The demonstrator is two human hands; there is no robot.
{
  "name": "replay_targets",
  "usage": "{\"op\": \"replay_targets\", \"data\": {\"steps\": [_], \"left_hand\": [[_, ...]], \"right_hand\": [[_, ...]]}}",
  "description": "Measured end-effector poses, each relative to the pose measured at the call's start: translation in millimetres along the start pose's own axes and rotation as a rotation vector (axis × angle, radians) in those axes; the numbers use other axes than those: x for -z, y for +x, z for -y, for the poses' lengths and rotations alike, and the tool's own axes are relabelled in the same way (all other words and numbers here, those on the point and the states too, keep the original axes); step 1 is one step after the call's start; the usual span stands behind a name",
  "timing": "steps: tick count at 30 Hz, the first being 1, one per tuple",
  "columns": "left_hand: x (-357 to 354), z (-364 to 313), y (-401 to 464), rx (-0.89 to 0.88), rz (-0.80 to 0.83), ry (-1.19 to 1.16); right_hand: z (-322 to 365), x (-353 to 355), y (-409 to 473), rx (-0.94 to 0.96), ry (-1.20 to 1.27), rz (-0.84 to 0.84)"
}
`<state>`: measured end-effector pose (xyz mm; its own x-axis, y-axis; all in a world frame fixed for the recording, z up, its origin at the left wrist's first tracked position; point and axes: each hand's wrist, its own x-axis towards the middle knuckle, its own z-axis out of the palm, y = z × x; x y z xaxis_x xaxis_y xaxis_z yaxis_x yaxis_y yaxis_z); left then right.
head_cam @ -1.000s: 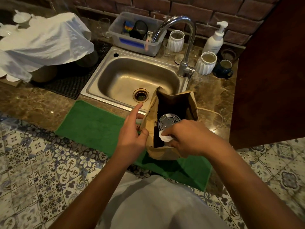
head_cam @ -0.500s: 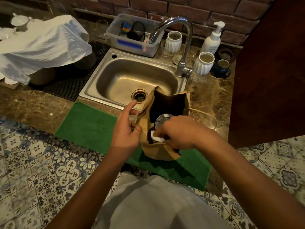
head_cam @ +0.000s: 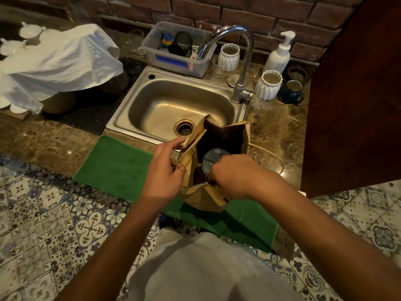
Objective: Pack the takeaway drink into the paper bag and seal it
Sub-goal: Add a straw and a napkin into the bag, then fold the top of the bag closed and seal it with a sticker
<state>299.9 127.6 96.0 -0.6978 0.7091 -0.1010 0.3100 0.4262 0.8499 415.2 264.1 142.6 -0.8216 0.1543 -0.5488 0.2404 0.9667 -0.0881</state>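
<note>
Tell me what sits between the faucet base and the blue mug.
In the head view, a white ribbed cup stands on the counter between the faucet base and the blue mug.

We are standing at a kitchen or café counter. A stainless steel sink [head_cam: 182,109] with a curved chrome faucet [head_cam: 243,61] sits in a brown marble countertop [head_cam: 273,127] against a brick wall [head_cam: 238,11]. Around it we see a pump soap bottle [head_cam: 278,55], a blue mug [head_cam: 291,92], white ribbed cups [head_cam: 269,84], a clear plastic tub [head_cam: 180,48] of utensils, a black drip mat [head_cam: 104,109] and a green towel [head_cam: 121,166].
</note>
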Motion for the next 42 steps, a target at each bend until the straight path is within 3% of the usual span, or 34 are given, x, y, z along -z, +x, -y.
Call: {"op": "replay_targets", "data": {"steps": [4,8,10,14,18,22,27,30,33,36,38,42], "left_hand": [[2,1,3,0.016,-0.042,0.001],[-4,4,-1,0.086,-0.057,-0.021],[-8,5,-5,0.15,-0.066,-0.074],[-11,7,-10,0.182,-0.076,-0.126],[-6,14,-1,0.164,-0.047,-0.126],[4,5,19,0.134,-0.006,-0.119],[11,-7,55,0.004,-0.092,-0.055],[9,-11,58,-0.088,-0.045,-0.024],[8,-10,47,-0.104,0.06,0.194],[9,-3,39,-0.155,0.143,0.426],[6,1,40,-0.192,0.175,0.5],[1,12,51,-0.251,0.142,0.445]], "right_hand": [[-15,8,-12,0.007,0.13,-0.152],[-38,9,-9,-0.182,0.354,-0.747],[-52,3,0,-0.342,0.419,-0.892],[-81,-16,18,-0.606,0.47,-0.677],[-89,-20,14,-0.468,1.003,-0.557],[-76,-18,12,-0.423,1.393,-0.622],[-53,-13,4,-0.353,1.899,-0.558],[-42,-22,1,-0.297,1.992,-0.536],[-40,-33,1,-0.314,2.066,-0.608],[-47,-35,0,-0.335,2.059,-0.625],[-54,-36,-4,-0.344,1.88,-0.579],[-75,-34,-6,-0.613,0.769,-0.666]]}}
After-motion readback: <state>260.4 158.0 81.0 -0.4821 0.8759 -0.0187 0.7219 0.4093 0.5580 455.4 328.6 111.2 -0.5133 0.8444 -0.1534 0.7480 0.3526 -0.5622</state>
